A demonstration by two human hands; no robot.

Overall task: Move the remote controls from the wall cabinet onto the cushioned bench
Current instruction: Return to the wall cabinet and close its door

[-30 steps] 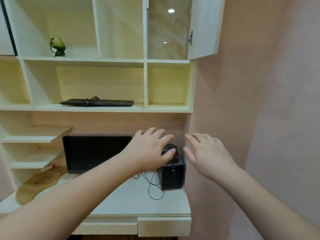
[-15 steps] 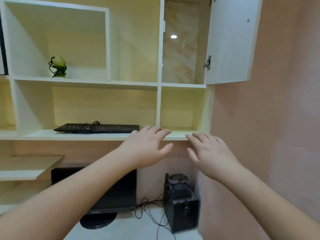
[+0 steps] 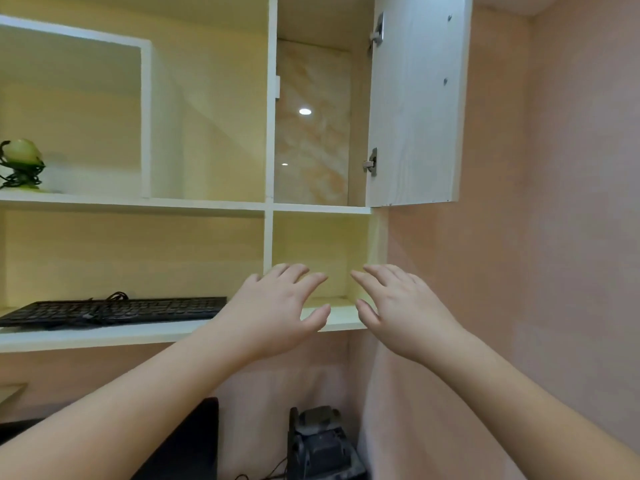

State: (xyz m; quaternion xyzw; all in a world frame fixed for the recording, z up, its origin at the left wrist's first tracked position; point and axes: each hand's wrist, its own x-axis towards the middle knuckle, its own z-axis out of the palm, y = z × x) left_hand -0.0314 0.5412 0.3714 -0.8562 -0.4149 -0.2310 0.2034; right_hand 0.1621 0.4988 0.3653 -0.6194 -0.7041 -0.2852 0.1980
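Pale yellow panels with white edging make up the wall cabinet [image 3: 266, 202], which serves as the landmark for everything else in view. Its upper right compartment stands exposed, the white door [image 3: 415, 98] swung out to the right on two metal hinges, and a glossy marbled back panel shows inside. From this low angle the floor of that compartment is hidden, so no remote controls can be seen in it and where they lie cannot be told.

Both hands are raised in front of the cabinet's lower right cubby. The left hand [image 3: 273, 313] is spread, palm away, fingers loosely straight, holding nothing. The right hand [image 3: 398, 313] is just beside it, also spread with relaxed fingers and holding nothing; the two hands are apart, with a narrow gap between their thumbs.

On the cabinet's long lower shelf, left of the hands, lies a black keyboard [image 3: 114, 310] with its cable bunched on top. One shelf higher, at the far left, sits a small green ornament [image 3: 20, 164]. Below the cabinet, a black speaker [image 3: 322, 445] and the corner of a dark monitor [image 3: 194, 441] are partly visible.
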